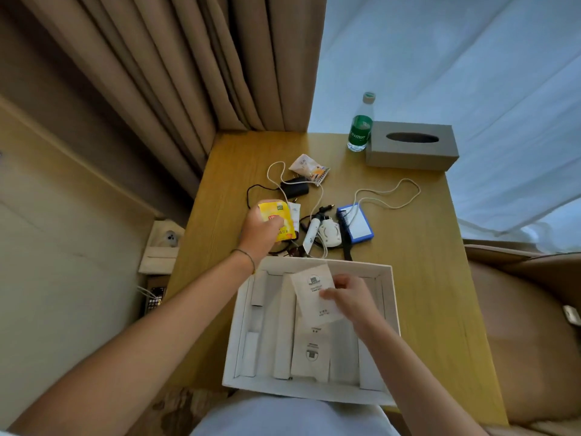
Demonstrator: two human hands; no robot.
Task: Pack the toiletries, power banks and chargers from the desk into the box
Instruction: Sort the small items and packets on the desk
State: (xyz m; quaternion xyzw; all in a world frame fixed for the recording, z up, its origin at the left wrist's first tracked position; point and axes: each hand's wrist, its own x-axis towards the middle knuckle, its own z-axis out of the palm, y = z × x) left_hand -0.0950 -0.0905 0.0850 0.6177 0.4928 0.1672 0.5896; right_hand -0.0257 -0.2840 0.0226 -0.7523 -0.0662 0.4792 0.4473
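From my remote seat I see the left hand (261, 229) reaching out over the tabletop (418, 278), fingers curled around a yellow sachet (278, 220) that it holds just above the clutter. The right hand (347, 298) hangs over the white box (391, 313), pinching a white paper packet (314, 289) between thumb and fingertips; the packet is tilted and sits inside the box's outline, above other white packets (309, 357) and slim white cartons (284, 328) already lying in the compartments. The box rests at the near edge of the tabletop, open. Beyond it lies the rest of the kit: a black charger (295, 187) with its dark lead, a white cable (388, 195) looping toward a blue-edged power bank (361, 226), a dark comb (344, 229) lying partly on that power bank, a small white round device (330, 236), a white tube (311, 236) beside it, and a small white sachet (295, 212) just right of the yellow one. A patterned snack packet (309, 169) sits farther back. At the far right corner stand a green-labelled water bottle (361, 127) and, touching it or very nearly, a grey tissue box (412, 146).
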